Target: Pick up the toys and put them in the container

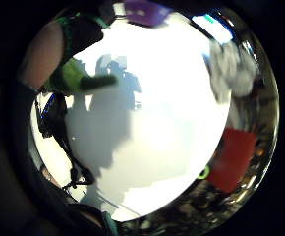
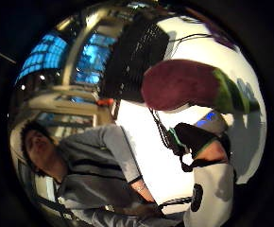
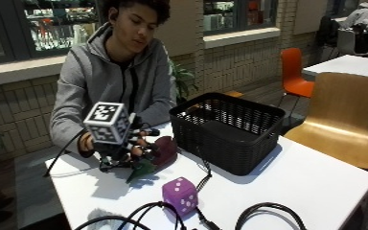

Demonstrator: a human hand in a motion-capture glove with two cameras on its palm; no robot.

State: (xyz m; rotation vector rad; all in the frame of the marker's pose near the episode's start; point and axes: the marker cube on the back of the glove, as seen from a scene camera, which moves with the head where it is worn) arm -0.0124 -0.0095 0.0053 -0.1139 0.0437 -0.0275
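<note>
Nearest, a purple die (image 3: 180,195) lies untouched on the white worktop (image 3: 311,182). Behind it the gloved right hand (image 3: 125,149) has its fingers (image 3: 141,142) curled round a maroon toy (image 3: 162,151) with a green stalk, just above the worktop, beside the black basket (image 3: 228,129). Advice: lift the toy clear of the near rim, carry it over the opening, then let go.
</note>
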